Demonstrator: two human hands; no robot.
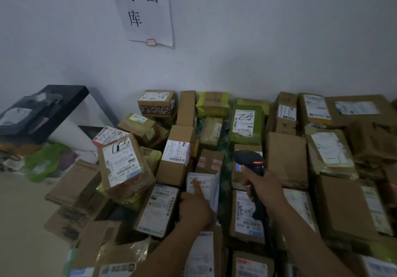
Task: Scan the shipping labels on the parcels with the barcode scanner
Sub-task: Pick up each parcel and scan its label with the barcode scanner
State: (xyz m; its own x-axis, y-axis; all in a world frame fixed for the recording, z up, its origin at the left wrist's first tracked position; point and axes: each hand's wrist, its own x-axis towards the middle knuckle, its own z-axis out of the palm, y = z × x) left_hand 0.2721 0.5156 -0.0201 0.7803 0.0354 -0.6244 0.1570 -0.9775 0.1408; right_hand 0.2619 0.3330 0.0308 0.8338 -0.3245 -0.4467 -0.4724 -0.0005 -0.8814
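A black barcode scanner (250, 161) with a red stripe is gripped by its handle in my right hand (263, 188), its head aimed away from me over the pile. My left hand (194, 206) rests on a white parcel (209, 187) in the middle of the pile. Its index finger is stretched out and touches the barcode on that parcel's shipping label (200, 183), while the other fingers are curled. The scanner hangs just to the right of this parcel, a little above it.
Several brown cardboard boxes (285, 158) and green bags (246, 124) with labels fill the floor against the white wall. A tilted box (122, 160) leans at the left. A black table (64, 98) stands far left. A paper sign (146, 10) hangs on the wall.
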